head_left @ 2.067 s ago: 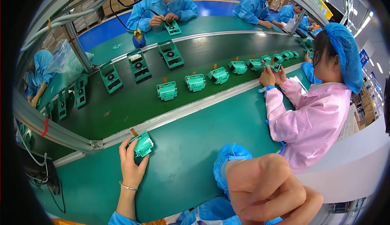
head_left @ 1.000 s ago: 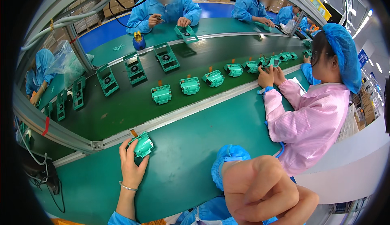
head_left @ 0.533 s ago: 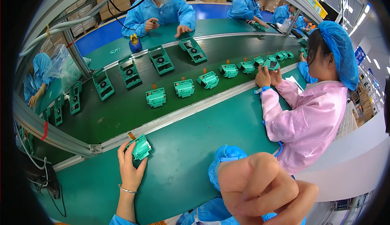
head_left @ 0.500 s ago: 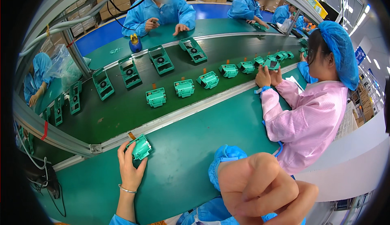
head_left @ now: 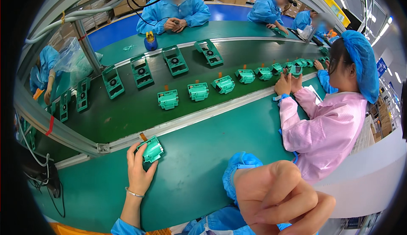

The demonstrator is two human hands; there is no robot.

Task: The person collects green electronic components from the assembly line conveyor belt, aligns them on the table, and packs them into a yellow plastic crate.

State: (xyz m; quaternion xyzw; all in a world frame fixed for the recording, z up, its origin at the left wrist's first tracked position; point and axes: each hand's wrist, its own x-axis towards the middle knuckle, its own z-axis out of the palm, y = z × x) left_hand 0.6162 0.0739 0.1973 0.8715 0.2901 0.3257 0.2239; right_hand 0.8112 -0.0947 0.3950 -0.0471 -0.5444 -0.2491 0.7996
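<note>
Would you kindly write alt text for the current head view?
A person's left hand grips a green housing on a green bench; the right hand is curled close to the camera. Beyond, more green parts lie in rows, with co-workers nearby.

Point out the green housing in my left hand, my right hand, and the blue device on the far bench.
Green housing point(head_left: 153, 151), head view: its upper face.
Right hand point(head_left: 280, 197), head view: its middle.
Blue device point(head_left: 151, 45), head view: its blue body.
</note>
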